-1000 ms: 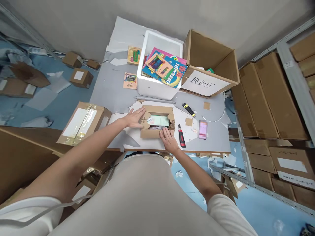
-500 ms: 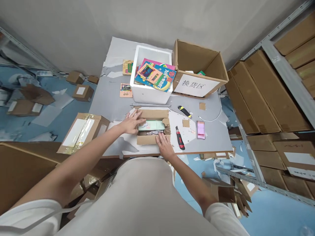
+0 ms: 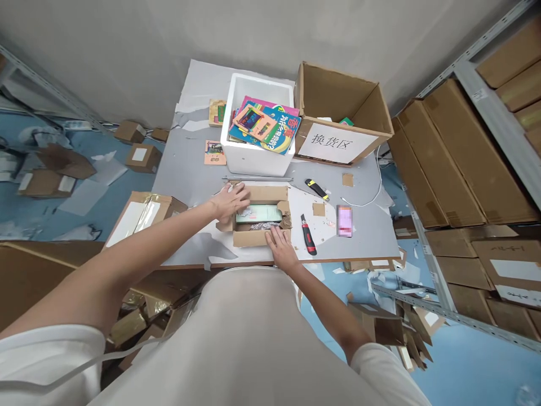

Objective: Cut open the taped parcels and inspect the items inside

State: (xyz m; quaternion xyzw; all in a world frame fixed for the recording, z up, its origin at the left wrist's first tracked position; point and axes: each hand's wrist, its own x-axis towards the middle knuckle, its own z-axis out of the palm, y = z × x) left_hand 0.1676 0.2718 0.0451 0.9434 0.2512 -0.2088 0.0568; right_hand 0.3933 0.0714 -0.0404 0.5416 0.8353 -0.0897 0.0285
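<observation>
A small cardboard box point(image 3: 260, 239) lies opened on the table in front of me, its long flaps folded out. Inside it sits a pale green pack point(image 3: 262, 213), with crumpled grey packing paper point(image 3: 257, 226) along its near side. My left hand point(image 3: 229, 202) rests over the box's left end, fingers stretched and spread. On the near flap lies my right hand point(image 3: 282, 247), fingers laid flat at its right part. A red and black utility knife point(image 3: 308, 235) lies right of the box. Farther back is a yellow and black cutter point(image 3: 316, 189).
Behind the box stand a white foam box point(image 3: 260, 160) with several books point(image 3: 270, 127) and a large labelled carton point(image 3: 342, 144). A phone point(image 3: 344, 220) and a white cable point(image 3: 366, 204) lie at the right. A taped carton point(image 3: 143, 214) is at the left edge. Shelved cartons point(image 3: 460, 146) rise on the right.
My left hand has shifted slightly up and left, off the pale green pack towards the box's left end. My right hand stays on the near flap. The view has tilted a little.
</observation>
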